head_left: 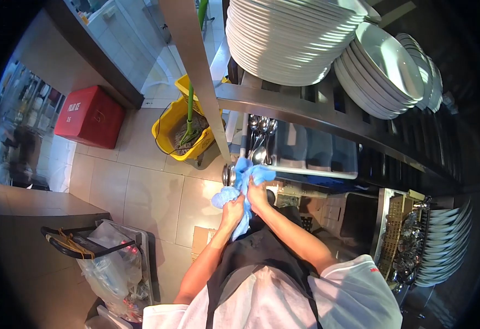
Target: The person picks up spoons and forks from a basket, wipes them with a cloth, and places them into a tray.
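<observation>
A blue cloth is bunched between my two hands in front of my apron. My left hand is closed around its lower left part. Higher and to the right, my right hand grips the same cloth, with folds showing above its fingers. Shiny spoon bowls stick out at the cloth's upper left edge; their handles are hidden, and I cannot tell which hand holds them. Just beyond, several loose spoons lie in the left compartment of a grey cutlery tray.
Stacked white plates and bowls fill the metal shelf above the tray. A yellow mop bucket and red box stand on the floor. Lower left is a trolley with plastic bags; racked plates are at right.
</observation>
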Demonstrator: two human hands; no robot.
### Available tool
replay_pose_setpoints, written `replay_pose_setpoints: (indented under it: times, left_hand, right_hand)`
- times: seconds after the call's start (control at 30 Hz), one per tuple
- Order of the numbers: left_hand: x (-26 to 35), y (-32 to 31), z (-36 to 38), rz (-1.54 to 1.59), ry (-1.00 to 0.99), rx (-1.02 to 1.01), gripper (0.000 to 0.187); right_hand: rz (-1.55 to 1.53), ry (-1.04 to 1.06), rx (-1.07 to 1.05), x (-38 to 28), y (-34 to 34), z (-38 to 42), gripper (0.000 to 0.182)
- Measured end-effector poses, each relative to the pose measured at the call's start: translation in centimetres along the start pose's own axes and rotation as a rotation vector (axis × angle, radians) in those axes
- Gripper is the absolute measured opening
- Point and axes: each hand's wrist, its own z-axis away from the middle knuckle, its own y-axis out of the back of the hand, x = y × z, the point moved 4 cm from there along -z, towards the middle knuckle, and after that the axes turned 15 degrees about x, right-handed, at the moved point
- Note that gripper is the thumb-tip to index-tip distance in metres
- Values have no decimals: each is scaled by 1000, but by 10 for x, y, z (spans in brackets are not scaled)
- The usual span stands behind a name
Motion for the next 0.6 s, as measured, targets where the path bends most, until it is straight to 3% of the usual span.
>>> replay_pose_setpoints:
  times: [0.07, 0.13, 0.17, 0.2, 0.27, 0.33, 0.4, 0.43, 0.6]
  left_hand:
    - [-1, 1, -1, 189, 65, 19, 49]
    - [-17, -7, -8, 191, 121, 13, 50]
    - [-24, -12, -10, 248, 77, 12, 53]
    - [-26, -15, -13, 306, 31, 11, 56]
    - [-30, -13, -16, 273, 80, -38, 52]
    - [-23, -12, -20, 238, 113, -92, 53]
    - [0, -4, -12, 618, -3, -103, 54]
    - [1, 1, -10, 473, 54, -243, 48]
    - [6, 3, -6, 318, -67, -350, 38]
  right_hand:
    - [181, 145, -115, 56, -2, -42, 28]
    - [209, 41, -132, 20, -2, -55, 32]
    - [294, -167, -74, 71, -9, -104, 38]
    - [129, -394, -217, 16, -8, -86, 47]
    - [-159, -565, -623, 19, -11, -99, 54]
    - [-233, -752, -686, 43, -4, -82, 54]
    - [-161, -699, -607, 39, 12, -56, 52]
    - [-113, -642, -588, 35, 17, -53, 51]
    - [-146, -388, -482, 12, 27, -41, 54]
